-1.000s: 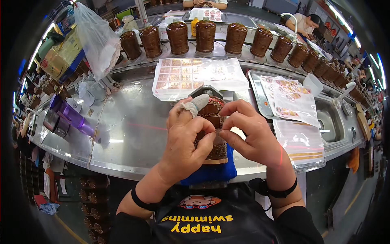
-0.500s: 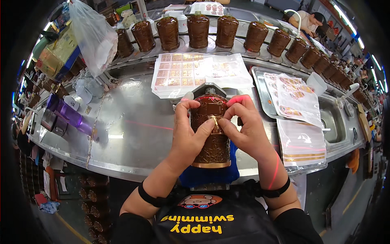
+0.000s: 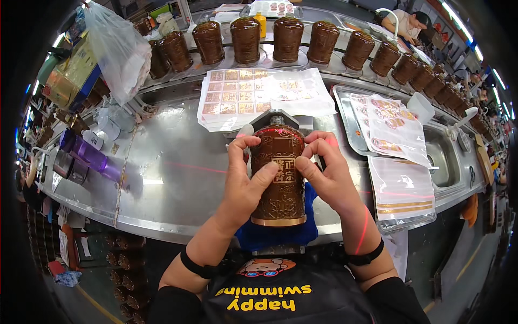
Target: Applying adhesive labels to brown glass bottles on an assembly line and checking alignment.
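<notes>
A brown embossed bottle (image 3: 278,200) with a red-tinted shoulder and a gold base band lies tilted in front of me, its neck away from me. A square gold label (image 3: 284,170) is on its front. My left hand (image 3: 245,173) grips the bottle's left side, thumb pressed at the label's left edge. My right hand (image 3: 324,167) holds the right side, fingers curled at the shoulder, thumb by the label's upper right corner. A grey angular holder (image 3: 295,122) stands behind the neck. Under the bottle's lower end lies a blue cloth (image 3: 310,229).
Sheets of gold labels (image 3: 229,102) lie beyond the bottle. A row of similar brown bottles (image 3: 245,40) lines the conveyor behind. At right are a metal tray (image 3: 345,119), more label sheets (image 3: 388,121) and a sink (image 3: 445,167); at left, a purple bottle (image 3: 89,154) and a plastic bag (image 3: 116,54).
My thumbs and fingers have drawn apart, and the gold label, mostly covered before, now shows flat on the bottle. The row of bottles has shifted along the conveyor.
</notes>
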`<state>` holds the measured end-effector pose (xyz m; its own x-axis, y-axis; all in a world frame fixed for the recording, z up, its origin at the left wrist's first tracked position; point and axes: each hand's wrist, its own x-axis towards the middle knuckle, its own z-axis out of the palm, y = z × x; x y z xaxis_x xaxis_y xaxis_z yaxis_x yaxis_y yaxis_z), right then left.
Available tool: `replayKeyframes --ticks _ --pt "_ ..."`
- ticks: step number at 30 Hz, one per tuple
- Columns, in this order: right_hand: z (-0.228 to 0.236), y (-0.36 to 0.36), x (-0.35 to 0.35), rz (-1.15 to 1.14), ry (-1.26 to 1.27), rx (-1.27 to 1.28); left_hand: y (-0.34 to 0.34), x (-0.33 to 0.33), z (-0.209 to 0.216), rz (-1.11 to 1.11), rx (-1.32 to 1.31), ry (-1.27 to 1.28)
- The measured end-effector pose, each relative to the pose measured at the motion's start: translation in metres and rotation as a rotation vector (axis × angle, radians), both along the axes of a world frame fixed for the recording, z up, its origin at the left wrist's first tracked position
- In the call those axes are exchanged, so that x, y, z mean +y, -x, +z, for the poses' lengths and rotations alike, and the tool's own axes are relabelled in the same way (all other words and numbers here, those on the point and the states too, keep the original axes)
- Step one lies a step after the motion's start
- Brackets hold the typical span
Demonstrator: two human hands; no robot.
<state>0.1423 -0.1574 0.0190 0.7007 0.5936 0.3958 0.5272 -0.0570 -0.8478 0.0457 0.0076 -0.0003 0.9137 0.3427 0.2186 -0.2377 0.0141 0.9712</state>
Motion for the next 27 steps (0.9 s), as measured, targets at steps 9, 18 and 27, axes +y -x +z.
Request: replayKeyframes --ticks 9,18,27 --pt "0.0031 0.0062 -0.0009 -0.006 0.031 0.127 0.0017 -0.0016 -0.0006 -0.082 -0.044 0.126" --pt "-0.0034 0.0021 0.0005 -0.015 0.012 0.020 0.0013 -0.0016 -0.0005 -0.094 -0.067 0.141" --pt "-0.0009 0.0053 -0.0009 0.004 0.033 0.167 0.0018 -0.0025 -0.0033 -0.089 -0.100 0.127"
